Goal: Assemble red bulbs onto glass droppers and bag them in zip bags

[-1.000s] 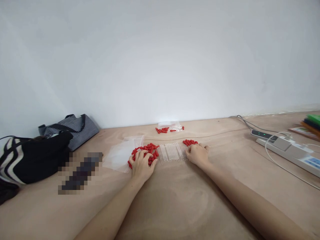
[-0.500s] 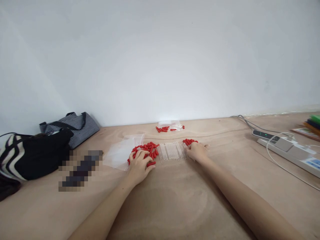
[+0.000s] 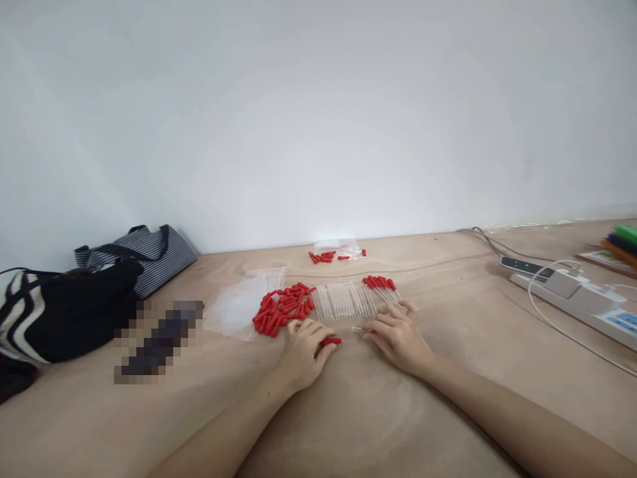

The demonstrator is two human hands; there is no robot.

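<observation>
My left hand (image 3: 307, 352) is closed, pinching one red rubber bulb (image 3: 331, 342) between thumb and fingers. Across from it, my right hand (image 3: 401, 338) grips a thin clear tube (image 3: 357, 329), whose end points toward that bulb; the two are apart. Behind my left hand lies a heap of loose red bulbs (image 3: 283, 307). A row of clear tubes (image 3: 343, 301) spreads side by side in the middle. Just beyond my right hand, several tubes with red bulbs on their far ends (image 3: 381, 284) lie together, partly hidden by the fingers.
Clear plastic bags (image 3: 233, 309) lie left of the heap. Near the wall are more red bulbs (image 3: 322, 257) and another small bag (image 3: 336, 245). A power strip (image 3: 582, 302) with cables sits at right. A striped bag (image 3: 166, 259) and dark cloth (image 3: 94, 309) occupy the left.
My left hand has moved right and nearer from the heap with a red bulb. My right hand has drawn back from the row, now with a clear tube, uncovering the bulb-tipped tubes.
</observation>
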